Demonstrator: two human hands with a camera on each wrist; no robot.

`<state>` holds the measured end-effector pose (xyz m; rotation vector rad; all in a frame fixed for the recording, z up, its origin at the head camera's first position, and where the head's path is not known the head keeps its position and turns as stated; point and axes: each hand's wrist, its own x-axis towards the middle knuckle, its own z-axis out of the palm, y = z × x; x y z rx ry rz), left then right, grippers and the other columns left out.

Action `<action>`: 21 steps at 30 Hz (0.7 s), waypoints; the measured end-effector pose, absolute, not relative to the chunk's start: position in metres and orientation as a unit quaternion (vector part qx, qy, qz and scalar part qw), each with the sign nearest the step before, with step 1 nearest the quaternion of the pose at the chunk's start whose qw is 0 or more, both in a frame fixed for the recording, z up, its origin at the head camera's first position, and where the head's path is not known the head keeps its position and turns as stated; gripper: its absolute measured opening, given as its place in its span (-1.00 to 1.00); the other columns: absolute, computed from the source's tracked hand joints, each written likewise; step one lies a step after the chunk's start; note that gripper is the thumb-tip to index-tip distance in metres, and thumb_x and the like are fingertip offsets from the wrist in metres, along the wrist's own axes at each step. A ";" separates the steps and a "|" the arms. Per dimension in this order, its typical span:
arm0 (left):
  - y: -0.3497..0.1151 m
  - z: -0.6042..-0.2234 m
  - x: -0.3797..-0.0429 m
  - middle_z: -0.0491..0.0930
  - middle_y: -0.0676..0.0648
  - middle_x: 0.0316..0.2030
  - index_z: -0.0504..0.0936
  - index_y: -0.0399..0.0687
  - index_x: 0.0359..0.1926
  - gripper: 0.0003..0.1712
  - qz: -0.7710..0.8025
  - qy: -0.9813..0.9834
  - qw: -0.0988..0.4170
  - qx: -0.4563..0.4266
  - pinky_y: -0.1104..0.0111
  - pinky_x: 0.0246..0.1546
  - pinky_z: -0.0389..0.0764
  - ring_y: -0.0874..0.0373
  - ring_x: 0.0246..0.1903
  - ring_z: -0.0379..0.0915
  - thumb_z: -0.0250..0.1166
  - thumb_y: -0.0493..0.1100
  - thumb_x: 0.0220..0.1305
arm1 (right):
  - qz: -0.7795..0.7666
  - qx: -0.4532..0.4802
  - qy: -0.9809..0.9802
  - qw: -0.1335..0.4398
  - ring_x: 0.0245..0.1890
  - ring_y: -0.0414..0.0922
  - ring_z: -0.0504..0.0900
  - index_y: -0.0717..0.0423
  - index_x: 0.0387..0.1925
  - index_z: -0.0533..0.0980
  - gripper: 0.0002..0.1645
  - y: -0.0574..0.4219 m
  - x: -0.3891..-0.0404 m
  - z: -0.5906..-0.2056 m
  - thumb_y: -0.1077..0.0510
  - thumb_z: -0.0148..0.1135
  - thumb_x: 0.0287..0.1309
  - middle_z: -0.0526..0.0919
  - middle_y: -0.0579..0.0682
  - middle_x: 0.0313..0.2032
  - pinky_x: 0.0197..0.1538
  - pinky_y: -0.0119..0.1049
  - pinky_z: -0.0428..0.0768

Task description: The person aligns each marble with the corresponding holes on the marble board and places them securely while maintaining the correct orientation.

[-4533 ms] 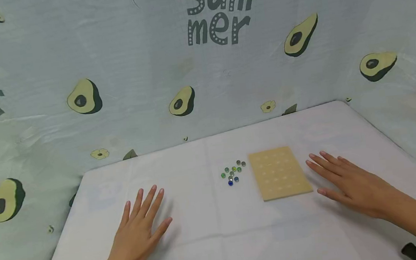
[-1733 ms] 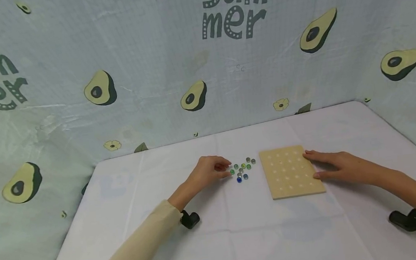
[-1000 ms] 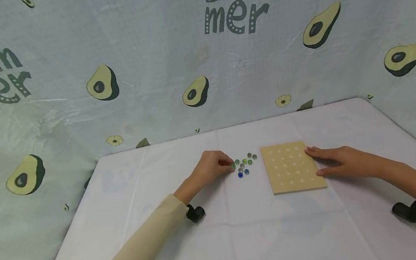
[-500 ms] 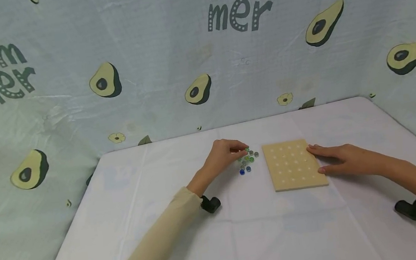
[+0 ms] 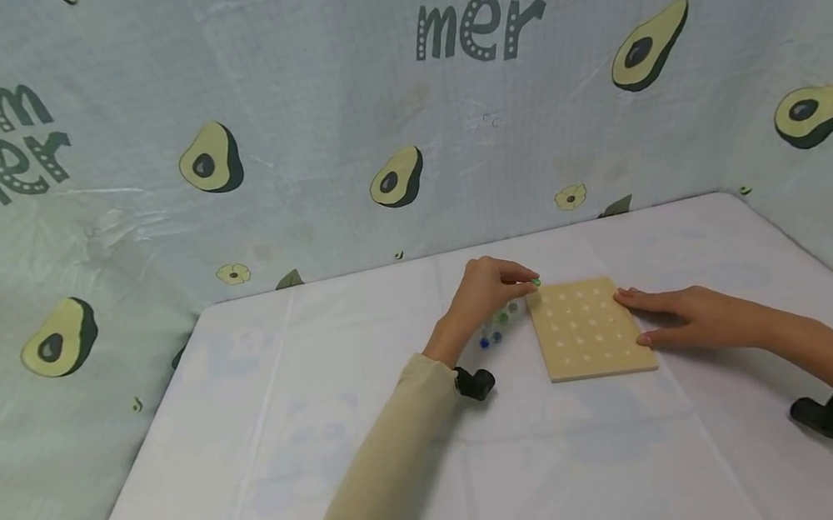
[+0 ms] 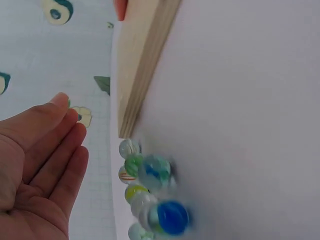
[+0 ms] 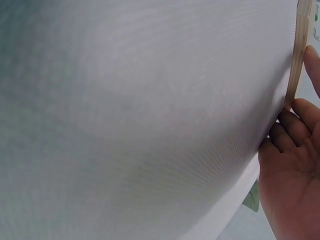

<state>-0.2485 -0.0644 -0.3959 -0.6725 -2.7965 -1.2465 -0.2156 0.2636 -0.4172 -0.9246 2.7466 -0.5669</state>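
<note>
My left hand [image 5: 488, 288] pinches a green glass marble [image 5: 536, 282] between thumb and fingertips, over the upper left corner of a square wooden board [image 5: 592, 328] with rows of shallow hollows. In the left wrist view only a sliver of that marble shows behind the thumb. Several more glass marbles [image 6: 150, 172], clear, green, yellow and blue, lie on the table left of the board, partly hidden by the left hand in the head view. My right hand [image 5: 701, 318] rests against the board's right edge, thumb and fingers extended and spread along it.
A white cloth covers the table [image 5: 593, 452]. Behind it hangs a pale curtain [image 5: 284, 139] printed with avocados and lettering. Each wrist carries a black camera mount, the left one [image 5: 475, 383] low over the cloth near the marbles.
My left hand has gone to the marbles, taken up a green one and carried it right to the board's corner. My right hand has moved onto the board's right edge and stayed there.
</note>
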 end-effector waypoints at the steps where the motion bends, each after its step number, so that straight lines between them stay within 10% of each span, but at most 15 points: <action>1: -0.062 -0.396 -0.250 0.79 0.10 -0.17 0.83 0.02 -0.07 -0.78 -0.402 -0.891 0.000 -0.208 0.54 -0.15 0.61 0.36 -0.18 0.65 0.47 -0.11 0.27 | -0.190 -0.310 0.927 0.094 0.42 0.21 0.32 0.03 0.50 0.31 -0.03 0.264 -0.216 -0.417 -0.36 0.30 0.22 0.33 0.16 0.44 0.30 0.20 0.42; 21: -0.041 -0.409 -0.253 0.79 0.07 -0.18 0.87 0.06 -0.18 -0.81 -0.382 -0.915 -0.022 -0.126 0.49 -0.23 0.59 0.27 -0.18 0.61 0.55 -0.13 0.13 | -0.198 -0.302 0.926 0.113 0.43 0.27 0.28 0.06 0.50 0.29 -0.03 0.262 -0.213 -0.417 -0.32 0.32 0.23 0.30 0.22 0.45 0.31 0.27 0.38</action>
